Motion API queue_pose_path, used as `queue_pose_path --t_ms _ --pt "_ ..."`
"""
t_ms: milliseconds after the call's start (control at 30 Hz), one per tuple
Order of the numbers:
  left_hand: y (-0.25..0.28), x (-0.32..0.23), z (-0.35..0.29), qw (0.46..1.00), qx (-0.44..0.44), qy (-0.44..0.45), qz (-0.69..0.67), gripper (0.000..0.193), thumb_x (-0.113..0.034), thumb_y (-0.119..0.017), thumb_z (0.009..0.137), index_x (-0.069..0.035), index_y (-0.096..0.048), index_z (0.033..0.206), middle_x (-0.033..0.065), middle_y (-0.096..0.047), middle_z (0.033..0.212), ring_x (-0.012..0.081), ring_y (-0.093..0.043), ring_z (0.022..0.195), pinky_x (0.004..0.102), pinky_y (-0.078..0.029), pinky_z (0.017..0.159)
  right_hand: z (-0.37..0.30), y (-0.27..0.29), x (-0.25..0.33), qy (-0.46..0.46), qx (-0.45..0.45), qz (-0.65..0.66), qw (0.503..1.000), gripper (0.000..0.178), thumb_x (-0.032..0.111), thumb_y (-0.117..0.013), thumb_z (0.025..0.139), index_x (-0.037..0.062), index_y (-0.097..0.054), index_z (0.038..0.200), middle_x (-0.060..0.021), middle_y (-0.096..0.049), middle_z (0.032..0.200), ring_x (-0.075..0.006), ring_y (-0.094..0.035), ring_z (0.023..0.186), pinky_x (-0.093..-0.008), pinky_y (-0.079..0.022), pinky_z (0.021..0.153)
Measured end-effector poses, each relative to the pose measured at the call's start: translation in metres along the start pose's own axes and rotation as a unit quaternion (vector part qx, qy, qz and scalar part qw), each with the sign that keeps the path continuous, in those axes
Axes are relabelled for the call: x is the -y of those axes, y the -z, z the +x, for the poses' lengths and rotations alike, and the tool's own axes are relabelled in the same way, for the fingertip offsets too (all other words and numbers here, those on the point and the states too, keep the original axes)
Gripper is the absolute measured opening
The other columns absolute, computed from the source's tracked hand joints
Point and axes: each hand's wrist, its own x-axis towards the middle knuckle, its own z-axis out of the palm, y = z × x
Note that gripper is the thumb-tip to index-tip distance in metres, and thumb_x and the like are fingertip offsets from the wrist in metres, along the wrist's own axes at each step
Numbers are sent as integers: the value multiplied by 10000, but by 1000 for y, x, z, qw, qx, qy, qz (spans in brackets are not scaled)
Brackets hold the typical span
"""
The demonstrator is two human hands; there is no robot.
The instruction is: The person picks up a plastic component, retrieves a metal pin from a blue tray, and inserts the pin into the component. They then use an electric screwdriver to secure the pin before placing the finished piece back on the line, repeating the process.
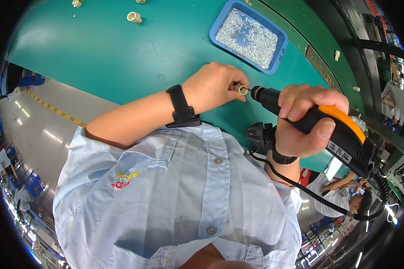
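Between the fingertips of my left hand (215,86) is a small cream-coloured socket-like part (242,89), its round open end turned toward the right. My right hand (310,117) is wrapped round a black and orange electric screwdriver (343,120), held nearly level with its tip pointing left. The thin bit reaches the mouth of the cream part; whether it touches a screw inside cannot be made out. Just beyond my hands, a blue tray (280,45) holds a heap of small silvery screws (247,38).
More cream parts (134,17) lie on the green table (103,49) at the far left. Another cream piece (336,55) rests on the green ledge at the right. A black cable (309,192) loops from the screwdriver past my right wrist. Another person (341,195) sits at the right.
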Motion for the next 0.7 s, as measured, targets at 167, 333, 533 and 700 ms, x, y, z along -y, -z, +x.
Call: queue_pose_path --t_ms 167,333,533,700 --pt "0 -1 -2 1000 0 -3 5 237 -65 -740 670 -36 -643 884 87 -626 772 165 -613 651 275 -488 590 -1 -2 -3 -1 15 14 1000 400 382 -623 834 27 -453 907 -39 -481 553 -154 -483 453 -287 -419 445" --pt "1 -3 2 1000 5 0 12 224 -69 -735 675 -38 -642 875 84 -625 773 172 -612 656 280 -488 592 4 -3 -4 -19 39 2 999 347 347 -587 850 36 -443 902 -33 -456 548 -145 -459 449 -287 -399 450" --pt "3 0 0 999 4 -28 44 195 -100 -708 715 -51 -639 890 91 -620 790 224 -612 685 308 -488 612 9 -6 -10 -20 42 20 999 360 334 -635 835 32 -453 907 -33 -481 551 -150 -483 452 -285 -419 451" --pt "18 -11 7 988 -21 -107 107 222 -154 -665 769 -52 -605 956 115 -617 790 284 -609 724 352 -484 642 8 11 21 171 -6 134 976 392 372 -603 852 35 -443 973 -32 -489 603 -149 -487 475 -267 -395 449"
